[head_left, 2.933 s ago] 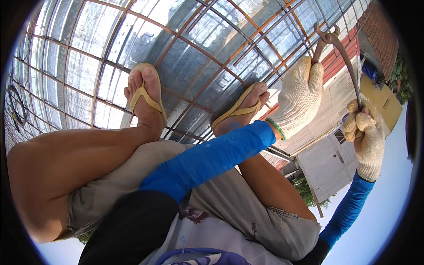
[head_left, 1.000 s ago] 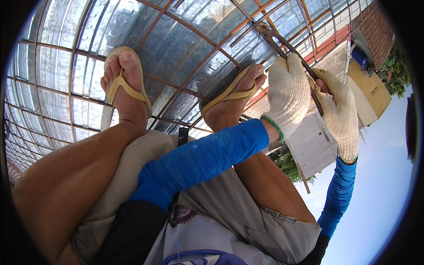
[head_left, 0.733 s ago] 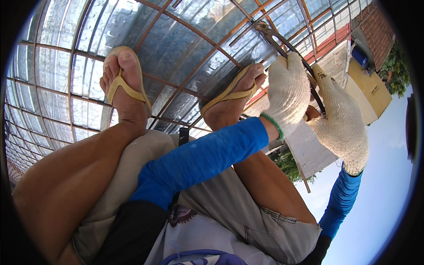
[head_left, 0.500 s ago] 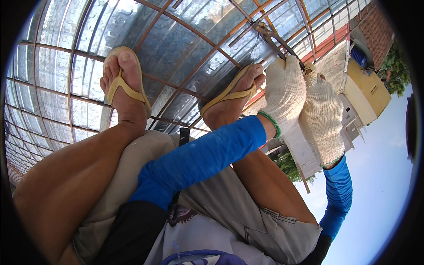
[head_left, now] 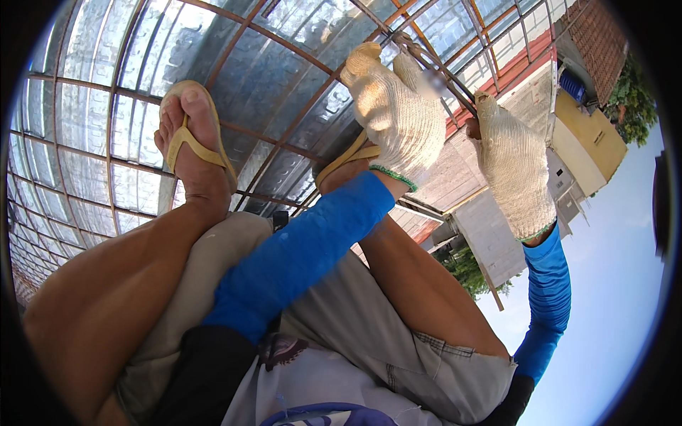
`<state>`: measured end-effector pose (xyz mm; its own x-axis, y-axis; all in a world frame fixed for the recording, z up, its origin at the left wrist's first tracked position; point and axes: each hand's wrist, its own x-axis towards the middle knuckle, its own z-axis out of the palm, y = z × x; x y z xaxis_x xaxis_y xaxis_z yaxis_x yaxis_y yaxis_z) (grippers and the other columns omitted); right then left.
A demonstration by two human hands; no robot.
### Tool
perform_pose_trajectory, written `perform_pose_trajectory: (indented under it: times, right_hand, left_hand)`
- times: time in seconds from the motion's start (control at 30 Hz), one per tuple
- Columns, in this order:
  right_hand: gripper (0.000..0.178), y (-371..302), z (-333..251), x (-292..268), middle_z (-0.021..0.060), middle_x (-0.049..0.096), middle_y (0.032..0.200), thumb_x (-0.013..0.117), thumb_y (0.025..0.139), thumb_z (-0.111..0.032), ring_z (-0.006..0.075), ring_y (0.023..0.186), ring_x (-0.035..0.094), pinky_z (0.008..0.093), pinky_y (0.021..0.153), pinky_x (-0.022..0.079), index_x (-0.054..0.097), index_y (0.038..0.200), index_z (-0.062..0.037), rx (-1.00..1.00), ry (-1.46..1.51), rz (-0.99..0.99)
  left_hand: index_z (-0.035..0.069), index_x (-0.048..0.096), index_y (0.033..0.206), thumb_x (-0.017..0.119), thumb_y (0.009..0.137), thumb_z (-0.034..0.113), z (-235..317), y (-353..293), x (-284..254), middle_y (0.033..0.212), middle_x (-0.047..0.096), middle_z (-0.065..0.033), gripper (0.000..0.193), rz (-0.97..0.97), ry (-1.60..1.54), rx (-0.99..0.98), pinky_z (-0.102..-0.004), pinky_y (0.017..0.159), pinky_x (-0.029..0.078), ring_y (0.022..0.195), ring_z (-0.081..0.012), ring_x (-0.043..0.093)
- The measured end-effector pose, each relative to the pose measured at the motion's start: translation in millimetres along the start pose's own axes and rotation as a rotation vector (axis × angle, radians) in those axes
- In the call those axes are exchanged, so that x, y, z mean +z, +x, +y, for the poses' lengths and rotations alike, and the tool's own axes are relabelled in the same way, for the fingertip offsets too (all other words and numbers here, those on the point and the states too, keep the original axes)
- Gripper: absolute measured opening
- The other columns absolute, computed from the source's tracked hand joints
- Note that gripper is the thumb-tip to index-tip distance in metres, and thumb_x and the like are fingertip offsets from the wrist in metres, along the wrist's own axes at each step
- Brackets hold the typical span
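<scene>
Dark metal pincers [head_left: 446,71] lie at a crossing of the rusty steel bars, their jaw end against the joint. My right hand [head_left: 513,167], in a knitted off-white glove, is closed round the handle end at the right. My left hand [head_left: 401,117], gloved the same way, is over the bars just left of the pincers. Its thumb stands apart from the bent fingers, and no held thing shows; the palm side is hidden. The steel bar grid [head_left: 245,23] spreads beneath both hands.
Ribbed shiny metal sheets [head_left: 273,78] lie under the bars. My left foot [head_left: 192,128], in a yellow flip-flop, rests on the grid; the other foot [head_left: 341,176] is partly behind my left hand. Beyond the right edge are a tiled roof [head_left: 597,42], a yellow wall [head_left: 586,142] and trees.
My left hand has moved left and up, away from the pincers' handles and my right hand, and now covers much of the right foot. The pincers have shifted slightly left; the right hand stays on them.
</scene>
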<state>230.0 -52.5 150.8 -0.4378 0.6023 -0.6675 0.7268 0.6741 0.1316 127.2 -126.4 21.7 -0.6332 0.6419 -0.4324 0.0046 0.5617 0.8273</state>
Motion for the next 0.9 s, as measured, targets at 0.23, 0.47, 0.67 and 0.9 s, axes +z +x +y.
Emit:
perform_pose_trajectory:
  times: [0.23, 0.47, 0.67, 0.9]
  right_hand:
    - [0.032, 0, 11, 4, 0.0170, 0.073, 0.086, 0.071, 0.096, -0.012, 0.0362, 0.078, 0.075, 0.0434, 0.067, 0.060, 0.065, 0.125, -0.0001, -0.022, 0.475, 0.058]
    - [0.024, 16, 10, -26, -0.0015, 0.061, 0.082, 0.057, 0.103, -0.004, 0.0035, 0.060, 0.047, 0.0224, 0.051, 0.042, 0.066, 0.124, 0.0019, 0.367, 0.910, -0.398]
    - [0.014, 0, 27, 39, -0.0052, 0.052, 0.069, 0.061, 0.103, -0.011, 0.0028, 0.051, 0.046, 0.0241, 0.045, 0.037, 0.067, 0.114, -0.0052, 0.539, 1.351, -0.476]
    - [0.005, 6, 40, 64, -0.0048, 0.048, 0.066, 0.063, 0.096, -0.006, 0.0055, 0.049, 0.043, 0.0257, 0.043, 0.035, 0.058, 0.098, -0.0046, 0.535, 1.671, -0.538]
  left_hand:
    - [-0.005, 0.059, 0.116, 0.060, 0.108, 0.019, 19, -7, 3, 0.094, 0.066, -0.0290, 0.025, -0.309, -0.098, -0.324, -0.0502, 0.082, 0.058, 0.095, -0.0473, 0.071]
    - [0.001, 0.058, 0.120, 0.057, 0.110, 0.017, 1, -24, 9, 0.094, 0.064, -0.0142, 0.019, -0.343, -0.405, -0.264, -0.0409, 0.076, 0.055, 0.087, -0.0345, 0.068]
    - [0.005, 0.058, 0.120, 0.054, 0.113, 0.031, -38, -44, 41, 0.101, 0.063, -0.0093, 0.027, -0.492, -1.087, -0.768, -0.0396, 0.075, 0.056, 0.091, -0.0251, 0.068]
    - [0.003, 0.062, 0.114, 0.064, 0.109, 0.041, 6, -23, 40, 0.085, 0.066, -0.0026, 0.038, -0.367, -0.526, -0.627, -0.0378, 0.066, 0.051, 0.075, -0.0205, 0.067]
